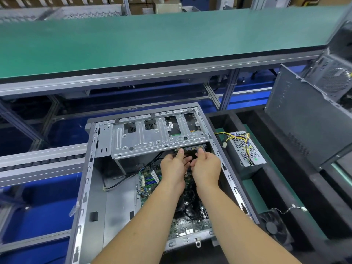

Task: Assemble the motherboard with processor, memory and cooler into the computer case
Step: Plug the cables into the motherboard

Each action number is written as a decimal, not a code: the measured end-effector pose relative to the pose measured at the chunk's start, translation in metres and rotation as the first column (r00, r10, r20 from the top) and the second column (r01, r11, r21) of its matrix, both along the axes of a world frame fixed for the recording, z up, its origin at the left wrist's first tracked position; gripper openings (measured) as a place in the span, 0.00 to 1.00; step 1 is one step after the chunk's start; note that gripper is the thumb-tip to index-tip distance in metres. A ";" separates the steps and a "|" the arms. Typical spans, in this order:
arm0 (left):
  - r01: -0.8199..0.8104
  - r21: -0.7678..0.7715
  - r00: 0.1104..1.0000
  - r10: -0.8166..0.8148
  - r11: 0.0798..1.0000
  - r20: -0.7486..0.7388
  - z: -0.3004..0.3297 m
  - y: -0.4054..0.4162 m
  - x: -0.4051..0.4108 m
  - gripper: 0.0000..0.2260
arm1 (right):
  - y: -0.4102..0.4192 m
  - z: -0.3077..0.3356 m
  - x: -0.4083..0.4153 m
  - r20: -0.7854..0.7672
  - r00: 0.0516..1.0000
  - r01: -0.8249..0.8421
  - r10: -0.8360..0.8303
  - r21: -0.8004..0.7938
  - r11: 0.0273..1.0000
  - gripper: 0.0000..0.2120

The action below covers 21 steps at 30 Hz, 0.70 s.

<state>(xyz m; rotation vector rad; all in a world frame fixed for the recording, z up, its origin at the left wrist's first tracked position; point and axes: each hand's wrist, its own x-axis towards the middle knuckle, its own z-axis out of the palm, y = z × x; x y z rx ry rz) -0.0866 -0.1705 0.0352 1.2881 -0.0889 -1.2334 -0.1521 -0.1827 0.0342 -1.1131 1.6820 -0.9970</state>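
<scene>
One open computer case (89, 187) lies flat, and one green motherboard (182, 227) sits inside it. Two hands reach in, side by side. The left hand (174, 169) and the right hand (206, 168) each have their fingers curled, thumbs up at one drive's plug edge (192, 149) under the metal drive tray (152, 134) — I cannot tell what they hold. One power supply box (244, 149) and one black fan (271, 224) lie to the right — outside the case.

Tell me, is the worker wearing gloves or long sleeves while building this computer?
No. The left hand and right hand are both bare, with no gloves, rings or watch showing. Both forearms are uncovered as far as the picture reaches; no sleeve or wrist strap is visible.
</scene>
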 end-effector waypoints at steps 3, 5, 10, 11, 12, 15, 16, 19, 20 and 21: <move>-0.001 -0.002 1.000 0.001 1.000 0.005 -0.001 -0.002 0.001 0.10 | -0.003 -0.001 0.002 -0.035 0.999 0.013 -0.013 -0.009 1.000 0.21; 0.001 0.011 1.000 -0.001 1.000 0.008 0.001 -0.001 0.001 0.13 | -0.005 -0.002 0.005 -0.063 0.997 0.041 -0.042 -0.005 0.999 0.20; -0.015 0.038 1.000 0.015 0.999 0.011 0.000 -0.002 0.000 0.22 | -0.011 -0.001 0.009 -0.086 0.994 0.072 -0.071 0.008 0.997 0.16; -0.016 0.036 1.000 0.015 0.999 0.007 0.000 -0.002 0.000 0.22 | -0.012 -0.001 0.010 -0.084 0.994 0.076 -0.074 0.011 0.997 0.17; -0.020 0.038 1.000 0.020 0.999 0.006 0.001 -0.002 -0.001 0.22 | -0.012 -0.001 0.011 -0.078 0.994 0.083 -0.081 0.017 0.996 0.18; -0.022 0.036 1.000 0.022 0.999 -0.004 0.003 -0.003 -0.002 0.18 | -0.014 0.000 0.018 -0.039 0.992 0.125 -0.123 0.043 0.991 0.21; -0.021 0.042 1.000 0.021 0.999 -0.005 0.003 -0.004 -0.002 0.13 | -0.015 0.000 0.019 -0.032 0.991 0.132 -0.130 0.045 0.990 0.21; -0.037 0.059 0.999 0.037 0.998 0.005 0.007 -0.007 -0.003 0.09 | -0.019 0.003 0.017 -0.036 0.996 0.077 -0.076 0.043 0.996 0.20; -0.052 0.045 0.999 0.052 0.998 -0.001 0.008 -0.007 -0.003 0.11 | -0.020 0.004 0.015 -0.038 0.999 0.040 -0.039 0.041 0.998 0.19; -0.069 0.022 0.997 0.070 0.997 -0.020 0.009 -0.007 -0.002 0.12 | -0.020 0.006 0.012 -0.044 0.999 -0.005 0.007 0.039 0.999 0.19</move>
